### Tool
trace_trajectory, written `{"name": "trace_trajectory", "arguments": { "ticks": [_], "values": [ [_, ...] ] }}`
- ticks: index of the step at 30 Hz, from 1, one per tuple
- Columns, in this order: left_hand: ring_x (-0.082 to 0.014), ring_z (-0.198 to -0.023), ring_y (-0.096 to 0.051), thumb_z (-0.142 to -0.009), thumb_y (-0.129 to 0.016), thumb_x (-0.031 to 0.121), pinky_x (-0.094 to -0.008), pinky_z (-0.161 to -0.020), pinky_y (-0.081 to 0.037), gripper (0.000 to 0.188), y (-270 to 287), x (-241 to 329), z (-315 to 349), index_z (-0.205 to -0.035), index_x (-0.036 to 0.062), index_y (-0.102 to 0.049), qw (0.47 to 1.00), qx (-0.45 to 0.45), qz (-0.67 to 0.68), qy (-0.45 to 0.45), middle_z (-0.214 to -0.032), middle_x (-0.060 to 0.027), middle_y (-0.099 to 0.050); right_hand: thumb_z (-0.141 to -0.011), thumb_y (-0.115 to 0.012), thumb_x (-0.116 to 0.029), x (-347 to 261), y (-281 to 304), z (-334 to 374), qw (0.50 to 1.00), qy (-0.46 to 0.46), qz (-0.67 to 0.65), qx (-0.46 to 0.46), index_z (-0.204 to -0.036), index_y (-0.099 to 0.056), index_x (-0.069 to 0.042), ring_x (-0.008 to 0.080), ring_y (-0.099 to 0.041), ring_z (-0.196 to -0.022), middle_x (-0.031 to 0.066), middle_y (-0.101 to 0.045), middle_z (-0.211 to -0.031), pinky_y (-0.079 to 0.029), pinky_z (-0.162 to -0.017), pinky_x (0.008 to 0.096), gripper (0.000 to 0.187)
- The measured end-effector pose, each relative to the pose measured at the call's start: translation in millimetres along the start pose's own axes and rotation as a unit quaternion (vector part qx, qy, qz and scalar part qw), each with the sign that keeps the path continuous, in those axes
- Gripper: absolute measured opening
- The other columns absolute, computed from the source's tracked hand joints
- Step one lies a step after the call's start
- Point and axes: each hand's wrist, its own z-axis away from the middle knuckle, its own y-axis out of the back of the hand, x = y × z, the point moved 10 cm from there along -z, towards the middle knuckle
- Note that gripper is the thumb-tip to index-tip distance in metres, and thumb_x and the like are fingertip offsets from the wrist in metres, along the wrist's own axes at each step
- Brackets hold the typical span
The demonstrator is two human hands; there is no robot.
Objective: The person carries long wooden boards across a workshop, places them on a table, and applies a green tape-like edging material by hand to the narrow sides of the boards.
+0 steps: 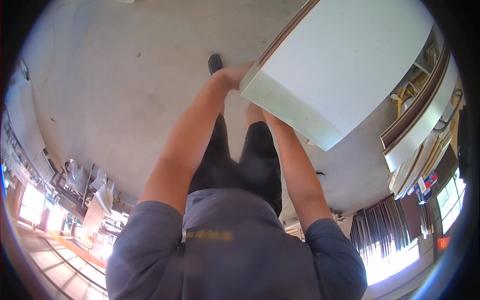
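Note:
A large white board (350, 65) fills the upper right, with its near end (295, 107) turned toward me. Thin brown layers (287, 32) show along its left side, like boards stacked together. My left hand (239, 76) is at the near left corner of the boards; its fingers are hidden behind that edge. My right forearm (292, 155) reaches up under the near end, and the board covers my right hand. I cannot see how either hand's fingers are placed.
A dark shoe (215, 63) stands on the grey concrete floor (130, 100) beyond my left wrist. At the right is another stack of brown and white boards (415, 120), with wrapped panels (417, 162) beside it. Dark strips (382, 227) hang at lower right. Cluttered benches (85, 185) line the left.

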Motion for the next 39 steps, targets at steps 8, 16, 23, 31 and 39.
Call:
{"name": "trace_trajectory", "arguments": {
  "ticks": [8,16,23,31,39],
  "values": [
    [-0.0221,-0.103,-0.066,-0.077,-0.084,0.02,-0.0357,-0.092,-0.054,0.069,5,93,63,-0.135,-0.0011,-0.054,0.983,-0.088,0.044,-0.157,-0.113,-0.0086,-0.068,-0.08,-0.083,-0.022,-189,42,59,0.973,0.128,0.055,-0.183,-0.14,-0.054,0.0,0.0437,-0.054,-0.132,0.023,-0.058,-0.14,-0.041,-0.112,0.0515,0.071],
    [-0.0204,-0.104,-0.064,-0.075,-0.085,0.014,-0.0343,-0.093,-0.052,0.063,52,88,156,-0.13,0.0034,-0.055,0.963,-0.012,-0.185,-0.196,-0.112,-0.0084,-0.068,-0.072,-0.081,-0.014,-188,6,47,0.89,0.187,0.407,-0.086,-0.153,-0.04,-0.004,0.0397,-0.033,-0.15,0.0172,-0.033,-0.163,-0.03,-0.12,0.0564,0.091],
    [-0.0207,-0.104,-0.064,-0.077,-0.082,0.019,-0.0353,-0.092,-0.052,0.062,71,89,191,-0.131,0.0038,-0.057,0.953,0.128,-0.156,-0.226,-0.113,-0.0083,-0.073,-0.07,-0.085,-0.021,-187,10,51,0.894,0.185,0.397,-0.089,-0.155,-0.034,-0.001,0.041,-0.03,-0.151,0.0172,-0.031,-0.164,-0.027,-0.121,0.0562,0.101],
    [-0.0422,-0.101,-0.067,-0.081,-0.076,0.022,-0.0514,-0.084,-0.055,0.059,-136,77,243,-0.134,0.0105,-0.054,0.668,0.397,-0.528,-0.342,-0.111,-0.02,-0.068,-0.082,-0.074,-0.049,-155,39,76,0.953,0.219,0.209,0.008,-0.155,-0.033,0.002,0.0429,-0.027,-0.151,0.024,-0.034,-0.161,-0.014,-0.124,0.0594,0.098],
    [-0.0411,-0.107,-0.068,-0.092,-0.07,0.031,-0.0485,-0.091,-0.055,0.07,-98,71,229,-0.15,0.0055,-0.039,0.574,0.391,-0.513,-0.504,-0.126,-0.022,-0.066,-0.068,-0.085,-0.032,-154,67,87,0.98,-0.001,0.179,-0.088,-0.134,-0.054,-0.006,0.0426,-0.04,-0.14,0.0229,-0.046,-0.147,-0.015,-0.122,0.0648,0.077]
  ]
}}
